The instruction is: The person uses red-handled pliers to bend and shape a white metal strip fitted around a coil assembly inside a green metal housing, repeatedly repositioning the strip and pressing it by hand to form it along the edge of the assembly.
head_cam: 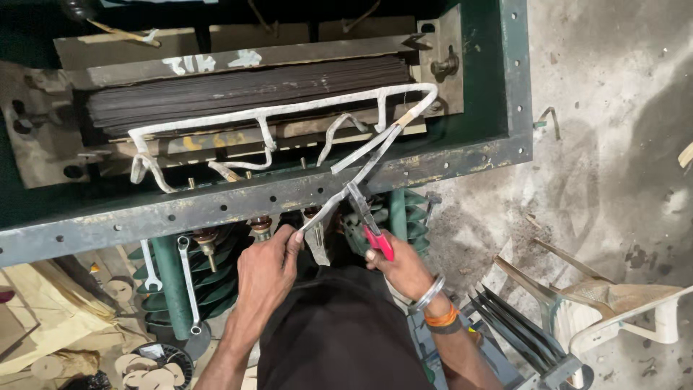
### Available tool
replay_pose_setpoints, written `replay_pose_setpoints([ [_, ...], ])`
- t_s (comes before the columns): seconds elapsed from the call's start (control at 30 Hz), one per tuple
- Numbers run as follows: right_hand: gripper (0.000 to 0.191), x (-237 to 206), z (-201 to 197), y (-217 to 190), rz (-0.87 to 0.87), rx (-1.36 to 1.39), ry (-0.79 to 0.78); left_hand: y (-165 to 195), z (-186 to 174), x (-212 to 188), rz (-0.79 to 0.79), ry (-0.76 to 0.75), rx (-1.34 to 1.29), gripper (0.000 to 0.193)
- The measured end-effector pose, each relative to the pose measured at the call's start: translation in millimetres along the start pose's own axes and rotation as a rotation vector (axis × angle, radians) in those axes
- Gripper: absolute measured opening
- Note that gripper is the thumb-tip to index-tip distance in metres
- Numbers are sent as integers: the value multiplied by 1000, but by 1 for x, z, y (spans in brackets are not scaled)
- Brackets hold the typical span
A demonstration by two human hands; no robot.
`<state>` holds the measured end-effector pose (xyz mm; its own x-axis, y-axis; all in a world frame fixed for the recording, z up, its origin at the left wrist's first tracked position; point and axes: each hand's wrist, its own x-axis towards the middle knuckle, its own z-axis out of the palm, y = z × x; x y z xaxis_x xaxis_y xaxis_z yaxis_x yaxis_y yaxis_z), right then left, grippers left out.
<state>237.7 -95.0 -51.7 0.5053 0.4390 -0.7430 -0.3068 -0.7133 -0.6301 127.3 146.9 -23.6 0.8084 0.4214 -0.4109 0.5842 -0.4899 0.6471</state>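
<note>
Two bare hands work at the front edge of a dark green steel tank with a bolt-holed flange. The left hand is closed, its fingertips pinching the lower end of a flat, white-wrapped lead strip that runs up and to the right toward the tank's far corner. The right hand, wearing a steel bangle and orange thread at the wrist, is clamped around the red-handled pliers, whose metal nose sits on that same strip just above the flange. The hands are near each other, not touching.

Inside the tank lies a dark stack of laminated core sheets, with a long white-taped conductor looping along its front and short branches hanging down. Below the flange, two silver spanners hang beside green ribbed fins. Round cardboard discs lie at lower left, and a white plastic chair stands on the dusty concrete floor at right.
</note>
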Motion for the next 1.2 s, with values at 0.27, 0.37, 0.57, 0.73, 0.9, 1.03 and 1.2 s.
replay_pose_setpoints([
  [0.27, 25, 14, -7, 8, -19, -113, -83, 6, -4, 1, -22, -36, 27, 46],
  [0.37, 24, 18, 1, 14, -173, -203, 61, 23, -6, -8, -148, -59, 4, 47],
  [0.57, 22, 14, 3, 11, -149, -219, 134, 85, 9, -5, -446, -298, -821, 40],
  [0.73, 21, 17, -3, 4, -148, -152, 52, 72, 0, -2, -380, -344, -676, 36],
  [0.9, 23, 21, -10, 13, -103, -156, -9, 7, 4, 14, -43, -66, 5, 27],
  [1.03, 25, 25, -20, 24, -229, -154, -16, 8, 15, 11, -162, -23, -93, 34],
  [1.2, 24, 26, -16, 31, -265, -274, 17, 88, 17, -21, 120, 138, 554, 19],
])
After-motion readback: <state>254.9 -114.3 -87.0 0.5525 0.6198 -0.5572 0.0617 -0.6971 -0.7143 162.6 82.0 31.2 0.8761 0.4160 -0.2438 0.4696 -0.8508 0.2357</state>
